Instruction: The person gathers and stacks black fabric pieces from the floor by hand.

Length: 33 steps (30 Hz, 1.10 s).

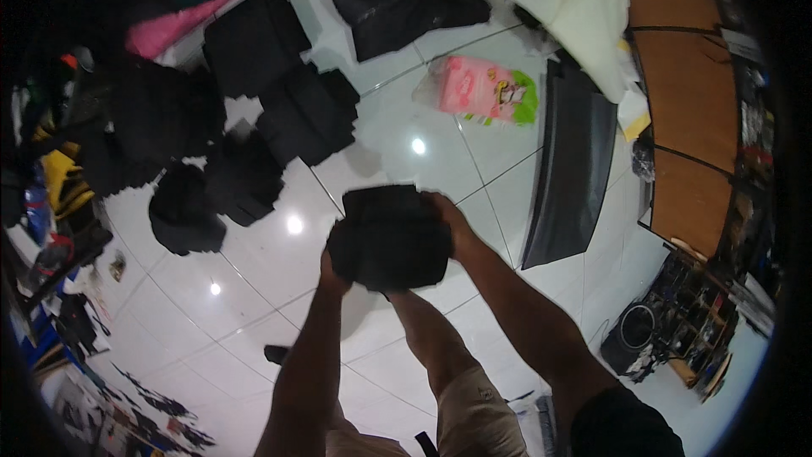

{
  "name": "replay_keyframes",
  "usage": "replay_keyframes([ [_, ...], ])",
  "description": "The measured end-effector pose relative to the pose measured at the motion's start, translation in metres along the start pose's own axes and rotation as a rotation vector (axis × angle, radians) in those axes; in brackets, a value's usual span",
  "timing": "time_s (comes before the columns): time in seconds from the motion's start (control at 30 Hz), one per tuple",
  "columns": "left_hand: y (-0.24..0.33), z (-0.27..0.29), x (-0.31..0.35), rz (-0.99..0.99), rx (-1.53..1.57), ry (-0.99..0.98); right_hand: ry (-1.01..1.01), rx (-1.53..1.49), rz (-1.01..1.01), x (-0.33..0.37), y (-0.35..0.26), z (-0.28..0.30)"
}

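Observation:
Between my two hands I hold a boxy black fabric bundle point(391, 239) above the tiled floor. It looks like a bag or a stack of folded cloth; the dark surface does not show which. My left hand point(335, 276) grips its left side, fingers mostly hidden behind it. At its upper right side, my right hand point(443, 211) is wrapped round the edge. Similar black fabric bundles lie on the floor to the left, among them a boxy one point(255, 44), another beside it point(309, 114) and a rounded one point(184, 210).
A pink and green plastic packet point(486, 91) lies ahead on the floor, left of a long dark panel point(571, 165). Black sheeting point(410, 7) is spread at the far side. Brown boards point(689, 110) and a cluttered rack point(685, 322) line the right; mixed clutter fills the left edge.

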<state>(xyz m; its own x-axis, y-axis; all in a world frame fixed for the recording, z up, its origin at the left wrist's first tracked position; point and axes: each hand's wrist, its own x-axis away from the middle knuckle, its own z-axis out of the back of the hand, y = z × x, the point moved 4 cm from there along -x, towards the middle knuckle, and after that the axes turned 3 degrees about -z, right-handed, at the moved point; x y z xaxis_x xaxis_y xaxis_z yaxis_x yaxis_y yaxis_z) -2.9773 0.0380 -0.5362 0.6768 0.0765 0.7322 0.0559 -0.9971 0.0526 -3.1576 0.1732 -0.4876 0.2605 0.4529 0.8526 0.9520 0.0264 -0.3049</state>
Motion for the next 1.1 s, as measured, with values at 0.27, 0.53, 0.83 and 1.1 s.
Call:
replay_keyframes([
  [0.27,0.005,0.055,-0.131,-0.266,-0.522,0.134,0.011,0.242,-0.070,-0.174,-0.022,0.050],
  [0.53,0.025,0.122,-0.139,-0.362,-0.406,0.053,0.001,0.353,-0.200,-0.222,0.005,0.025],
  [0.83,0.027,0.104,-0.118,-0.269,-0.469,0.426,0.332,0.614,-0.161,-0.194,-0.006,0.030],
  [1.1,-0.061,0.245,0.140,-0.177,-1.461,0.458,-0.020,2.253,0.336,-0.090,0.039,0.075],
])
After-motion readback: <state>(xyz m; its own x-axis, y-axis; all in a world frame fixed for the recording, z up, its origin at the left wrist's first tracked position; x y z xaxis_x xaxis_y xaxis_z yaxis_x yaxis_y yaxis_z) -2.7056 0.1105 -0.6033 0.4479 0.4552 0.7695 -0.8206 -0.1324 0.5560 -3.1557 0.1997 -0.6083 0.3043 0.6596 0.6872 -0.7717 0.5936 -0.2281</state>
